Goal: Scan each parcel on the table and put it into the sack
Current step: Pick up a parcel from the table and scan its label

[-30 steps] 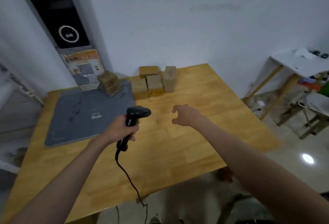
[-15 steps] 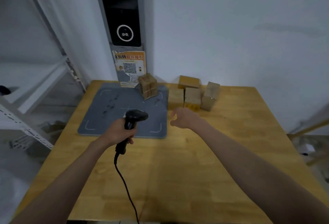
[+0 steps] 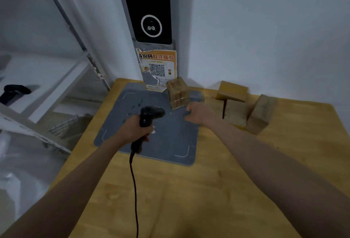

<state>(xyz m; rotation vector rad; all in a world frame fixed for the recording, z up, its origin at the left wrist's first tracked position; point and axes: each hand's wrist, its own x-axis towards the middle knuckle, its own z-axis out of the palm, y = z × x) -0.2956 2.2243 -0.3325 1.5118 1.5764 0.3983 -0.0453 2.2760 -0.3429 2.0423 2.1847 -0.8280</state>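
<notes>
Parcel [image 3: 177,93] near loose right hand [image 3: 198,113]; left hand [image 3: 132,129] grips scanner [image 3: 149,116].

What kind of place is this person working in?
Probably a parcel pickup or sorting point. The left hand grips a corded barcode scanner, cardboard parcels sit on a wooden table, and a QR-code poster hangs below a wall terminal.

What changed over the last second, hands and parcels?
The right hand reached forward and left, from over bare table to just short of the taped parcel on the grey mat; fingers loose, nothing held yet. The head view swung left, losing the side table on the right. Unchanged: the left hand grips the scanner, and the other parcels sit grouped by the wall.
</notes>
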